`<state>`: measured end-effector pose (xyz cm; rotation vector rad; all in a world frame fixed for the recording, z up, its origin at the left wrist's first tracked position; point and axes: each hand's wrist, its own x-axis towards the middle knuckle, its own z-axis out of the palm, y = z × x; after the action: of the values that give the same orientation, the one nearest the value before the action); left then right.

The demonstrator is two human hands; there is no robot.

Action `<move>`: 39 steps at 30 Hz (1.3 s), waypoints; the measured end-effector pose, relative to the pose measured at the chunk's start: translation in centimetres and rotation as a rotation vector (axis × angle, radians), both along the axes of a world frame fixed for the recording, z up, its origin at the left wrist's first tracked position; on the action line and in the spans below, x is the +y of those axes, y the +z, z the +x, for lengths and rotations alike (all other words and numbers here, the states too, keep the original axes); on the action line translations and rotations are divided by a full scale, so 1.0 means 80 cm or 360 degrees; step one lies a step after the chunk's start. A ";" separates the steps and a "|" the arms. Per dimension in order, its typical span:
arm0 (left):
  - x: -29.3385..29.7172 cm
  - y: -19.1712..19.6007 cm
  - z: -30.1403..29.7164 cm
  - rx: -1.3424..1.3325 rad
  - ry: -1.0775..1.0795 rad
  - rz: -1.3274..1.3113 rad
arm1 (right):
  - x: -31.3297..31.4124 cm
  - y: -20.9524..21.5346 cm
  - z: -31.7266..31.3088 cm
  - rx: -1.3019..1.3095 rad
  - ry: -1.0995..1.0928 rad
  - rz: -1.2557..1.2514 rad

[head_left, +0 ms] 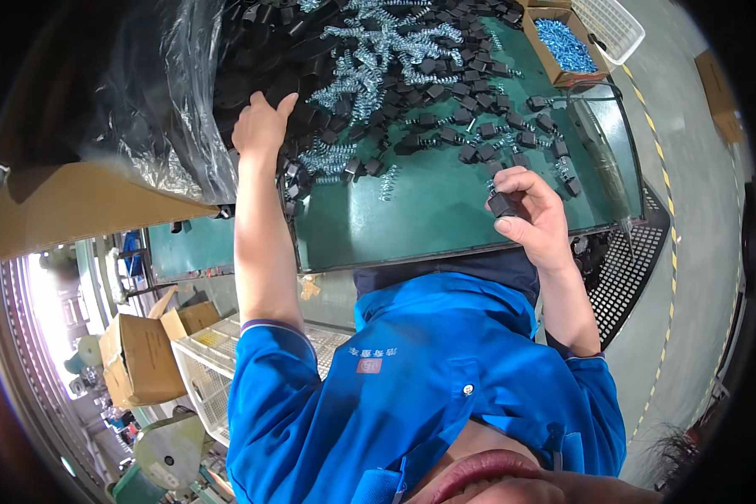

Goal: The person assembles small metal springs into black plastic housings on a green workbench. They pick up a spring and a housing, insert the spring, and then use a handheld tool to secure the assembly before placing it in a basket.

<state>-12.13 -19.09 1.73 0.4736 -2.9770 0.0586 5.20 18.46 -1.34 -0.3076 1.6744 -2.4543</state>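
My right hand [533,214] is closed on a black plastic block with a spring [501,205], held between thumb and fingers over the near edge of the green tabletop [370,227]. At the left, my left hand [262,126] reaches to a heap of black plastic parts [265,50]. Its thumb stands apart from the fingers, and I see nothing held in it. Beyond and between my hands lies a pile of shiny coil springs [386,50], with smaller clusters of springs [323,160] nearer me. Many loose black blocks [466,113] are strewn to the right, some with springs attached.
A cardboard box of blue metallic pieces [565,46] stands at the far right, beside a white plastic crate [617,25]. Clear plastic sheeting [185,101] drapes over a large carton [92,206] at left. Below the table's right edge is a black perforated crate [634,252].
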 end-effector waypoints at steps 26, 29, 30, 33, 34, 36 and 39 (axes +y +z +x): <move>0.137 -0.021 0.242 0.0072 -0.2313 0.1186 | 0.001 0.012 0.003 0.0365 -0.0331 0.0928; 0.150 0.001 0.214 0.0258 -0.1898 0.1371 | -0.001 0.031 0.007 0.0483 -0.0388 0.1135; 0.165 0.008 0.207 0.0210 -0.1685 0.1566 | -0.001 0.035 0.007 0.0494 -0.0364 0.1135; 0.200 0.017 0.197 -0.0210 -0.1405 0.2159 | -0.003 0.038 0.010 0.0361 -0.0200 0.0790; 0.202 0.009 0.194 -0.0218 -0.1541 0.2172 | -0.005 0.037 0.012 0.0306 -0.0158 0.0660; 0.212 -0.002 0.199 -0.0094 -0.1476 0.2303 | -0.007 0.038 0.018 0.0323 -0.0164 0.0682; 0.216 -0.028 0.207 -0.0235 -0.1261 0.2677 | -0.009 0.048 0.025 0.0469 -0.0335 0.0973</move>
<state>4.41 -1.78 -0.50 -0.6808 -2.2635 -2.4523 7.19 17.74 2.50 -0.4379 2.5875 -1.9430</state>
